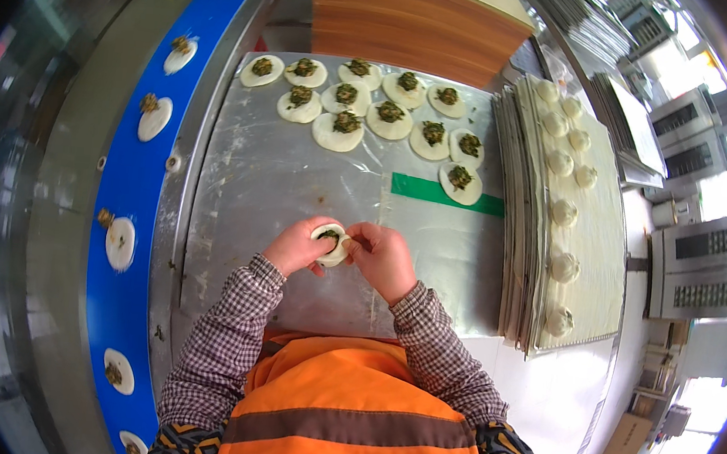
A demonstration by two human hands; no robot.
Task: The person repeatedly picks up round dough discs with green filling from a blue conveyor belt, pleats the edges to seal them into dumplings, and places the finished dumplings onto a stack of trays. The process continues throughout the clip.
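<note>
Between my two hands, above the metal table, is a round dough wrapper with dark green filling in its middle. My left hand cups the wrapper from the left, with the thumb over the filling. Fingers of my right hand pinch the wrapper's right edge. Farther off on the table lie several flat dough rounds, each topped with a clump of green filling; the nearest filled round rests on a strip of green tape.
At the left runs a blue conveyor belt carrying dough rounds with brownish filling. To the right, a stack of trays bears several closed buns on its top sheet. A wood-grained box stands behind the table.
</note>
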